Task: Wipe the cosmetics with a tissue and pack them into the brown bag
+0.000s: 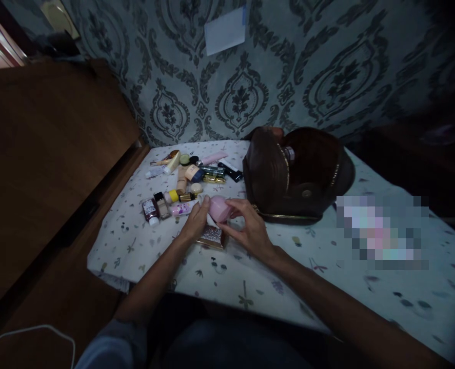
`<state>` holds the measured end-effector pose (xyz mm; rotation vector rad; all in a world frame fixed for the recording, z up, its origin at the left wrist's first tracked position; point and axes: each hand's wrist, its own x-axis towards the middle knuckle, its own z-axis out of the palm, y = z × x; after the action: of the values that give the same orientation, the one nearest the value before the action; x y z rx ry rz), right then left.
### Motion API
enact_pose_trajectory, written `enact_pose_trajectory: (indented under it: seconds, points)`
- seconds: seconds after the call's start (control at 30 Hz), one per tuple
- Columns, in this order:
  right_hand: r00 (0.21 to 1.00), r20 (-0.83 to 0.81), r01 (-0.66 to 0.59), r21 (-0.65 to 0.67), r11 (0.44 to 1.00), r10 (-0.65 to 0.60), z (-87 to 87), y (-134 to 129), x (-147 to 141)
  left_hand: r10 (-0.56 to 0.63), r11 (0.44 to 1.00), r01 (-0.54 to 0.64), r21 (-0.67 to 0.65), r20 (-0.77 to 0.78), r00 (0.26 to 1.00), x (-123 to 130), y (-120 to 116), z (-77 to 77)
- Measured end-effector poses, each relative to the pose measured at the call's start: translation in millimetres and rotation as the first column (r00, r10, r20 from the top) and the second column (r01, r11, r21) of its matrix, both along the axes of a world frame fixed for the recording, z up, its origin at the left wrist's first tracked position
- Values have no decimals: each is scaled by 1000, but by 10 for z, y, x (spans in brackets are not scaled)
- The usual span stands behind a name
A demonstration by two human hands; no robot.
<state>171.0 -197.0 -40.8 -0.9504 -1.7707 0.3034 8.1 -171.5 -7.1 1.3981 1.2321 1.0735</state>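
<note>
Pink rounded item [219, 208] is held up between both hands, just above the near edge of the spread of small cosmetics on the cloth-covered bench [250, 279]. The left hand [197, 219] has its fingers clamped on it from the left, with a white piece [211, 220], too unclear to name, tucked against its lower side. The right hand [252, 228] grips it from the right, thumb low and the other fingers higher. Right below lies a glittery case [212, 237] with a gold-toned edge, partly covered by the hands. To the left, near the left hand, are a dark red bottle [149, 210] with a white cap, a black-capped bottle [162, 205] and a white tube [182, 208] with purple print. Beyond these lie a navy-capped bottle [194, 173], a pink tube [215, 158] and a black tube [231, 171]. Just right of the black tube stands a brown bag [268, 174], its zipped top gaping, with the patterned wall [242, 97] behind.
</note>
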Motion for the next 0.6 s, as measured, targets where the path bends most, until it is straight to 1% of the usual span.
enact_pose_trajectory:
  seconds: [0.1,0.2,0.33,0.4,0.47,0.6]
  points:
    - [989,126,56,128,990,-72,4,1,19,-13,996,20,-84,79,997,9,6,-47]
    - [964,217,104,225,969,-154,-16,1,26,-12,985,37,-168,145,989,13,4,-99]
    - [930,294,115,343,932,-222,-14,-18,24,-44,984,81,-161,221,974,5,-6,-136]
    - [924,301,115,368,923,-236,10,-32,24,-65,984,102,-145,242,968,-5,-10,-130]
    - [923,309,110,359,927,-229,51,-47,29,-80,984,113,-135,230,970,-13,-16,-106]
    - [903,381,60,350,935,-200,200,-92,93,-71,989,94,-118,187,980,20,-59,-9]
